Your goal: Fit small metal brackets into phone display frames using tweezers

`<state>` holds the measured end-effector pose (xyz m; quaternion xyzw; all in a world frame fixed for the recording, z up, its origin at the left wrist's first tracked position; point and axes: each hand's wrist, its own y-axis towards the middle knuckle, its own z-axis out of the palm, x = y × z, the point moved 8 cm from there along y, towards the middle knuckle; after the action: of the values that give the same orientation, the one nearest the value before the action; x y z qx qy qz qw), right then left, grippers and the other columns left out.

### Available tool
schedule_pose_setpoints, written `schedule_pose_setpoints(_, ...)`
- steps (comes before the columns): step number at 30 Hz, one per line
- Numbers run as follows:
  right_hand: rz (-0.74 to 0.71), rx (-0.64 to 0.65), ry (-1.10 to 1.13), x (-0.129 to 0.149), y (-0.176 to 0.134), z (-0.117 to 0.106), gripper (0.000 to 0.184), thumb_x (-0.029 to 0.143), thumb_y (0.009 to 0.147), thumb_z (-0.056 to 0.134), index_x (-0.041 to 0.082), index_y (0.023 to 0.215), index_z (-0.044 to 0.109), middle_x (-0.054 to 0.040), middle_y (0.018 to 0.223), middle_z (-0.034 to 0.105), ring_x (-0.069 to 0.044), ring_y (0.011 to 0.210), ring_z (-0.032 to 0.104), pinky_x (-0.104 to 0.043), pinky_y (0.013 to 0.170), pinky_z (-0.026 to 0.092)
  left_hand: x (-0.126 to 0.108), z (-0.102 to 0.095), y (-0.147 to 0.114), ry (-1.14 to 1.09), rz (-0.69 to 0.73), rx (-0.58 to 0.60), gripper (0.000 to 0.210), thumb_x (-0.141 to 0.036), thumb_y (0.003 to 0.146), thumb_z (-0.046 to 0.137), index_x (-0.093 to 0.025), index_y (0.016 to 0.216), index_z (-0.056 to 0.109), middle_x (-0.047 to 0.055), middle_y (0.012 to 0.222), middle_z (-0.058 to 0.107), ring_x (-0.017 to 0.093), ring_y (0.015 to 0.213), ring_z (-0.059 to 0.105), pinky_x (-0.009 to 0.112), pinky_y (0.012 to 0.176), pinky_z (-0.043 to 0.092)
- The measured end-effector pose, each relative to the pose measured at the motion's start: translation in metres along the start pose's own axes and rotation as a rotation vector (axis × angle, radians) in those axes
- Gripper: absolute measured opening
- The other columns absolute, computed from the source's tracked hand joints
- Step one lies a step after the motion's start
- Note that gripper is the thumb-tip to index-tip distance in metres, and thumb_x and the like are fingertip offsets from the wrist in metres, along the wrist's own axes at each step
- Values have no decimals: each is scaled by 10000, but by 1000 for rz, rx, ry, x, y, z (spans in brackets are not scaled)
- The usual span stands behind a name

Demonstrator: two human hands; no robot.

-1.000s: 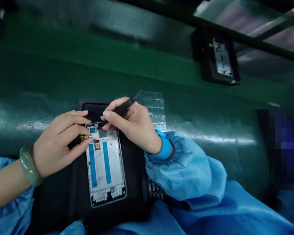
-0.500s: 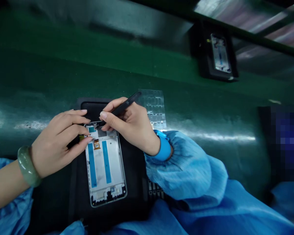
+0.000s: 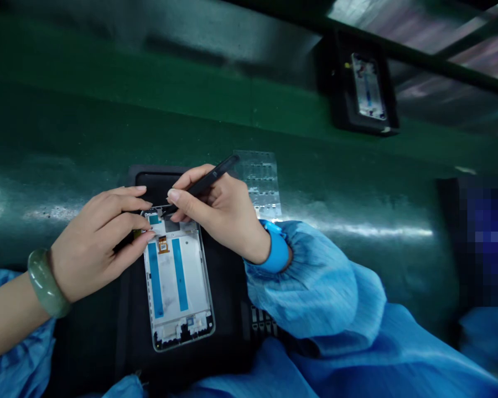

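In the head view, the only one, very little had changed during the last second: the picture slid slightly, but both hands kept their places over the far end of the phone frame (image 3: 170, 293). From this I judged that the fine work was staying at one small spot.

The right hand (image 3: 222, 210) had its thumb and fingers clamped on a black tool (image 3: 211, 178), shaped like a pen. The tip pointed down to the frame, just left of this grip; whether it touched, I could not tell. The frame lay left of the grip and nearer to the person, on a black pad (image 3: 230, 293), and it carried an orange flex piece (image 3: 163, 245) and two blue strips (image 3: 180, 276).

Left of the grip, the left hand (image 3: 95, 237) had its thumb and forefinger close together at the frame's edge; whether they pinched anything was not clear. Right of the grip and beyond, a clear sheet (image 3: 263, 179) lay just beside. Much farther that way, a black tray (image 3: 343, 113) held another frame (image 3: 369, 88). The right fingers hid part of the frame's far end.
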<state>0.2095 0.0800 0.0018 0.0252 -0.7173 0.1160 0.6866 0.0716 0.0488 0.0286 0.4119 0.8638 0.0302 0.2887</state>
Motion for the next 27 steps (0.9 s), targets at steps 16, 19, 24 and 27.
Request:
schedule_pose_setpoints(16, -51, 36, -108, 2, -2, 0, 223, 329, 777, 677, 185, 889, 549, 46, 670, 627, -110, 621, 670, -225, 589, 518, -7, 5, -2, 207, 104, 100, 251, -179, 853, 556, -180, 1101, 590, 114, 1119, 581, 303, 1211, 492, 548, 1030, 387)
schedule_pose_setpoints(19, -42, 35, -115, 1, -1, 0, 239, 351, 769, 683, 184, 878, 550, 43, 682, 623, -110, 623, 669, -226, 587, 519, -11, 5, 0, 264, 118, 123, 231, -209, 863, 541, -171, 1084, 600, 119, 1112, 596, 309, 1192, 509, 544, 1020, 399)
schedule_pose_setpoints(24, -28, 25, -66, 1, -1, 1, 250, 383, 759, 684, 186, 848, 557, 36, 697, 613, -114, 630, 671, -228, 585, 537, -14, 4, 3, 286, 102, 123, 218, -236, 873, 521, -179, 1066, 603, 107, 1079, 616, 296, 1174, 526, 510, 994, 433)
schedule_pose_setpoints(27, -42, -49, -1, 5, -2, -4, 252, 398, 761, 676, 193, 831, 549, 32, 713, 616, -101, 617, 661, -217, 572, 549, -14, 4, 4, 295, 106, 118, 207, -225, 873, 517, -176, 1056, 601, 108, 1073, 611, 297, 1171, 525, 501, 975, 449)
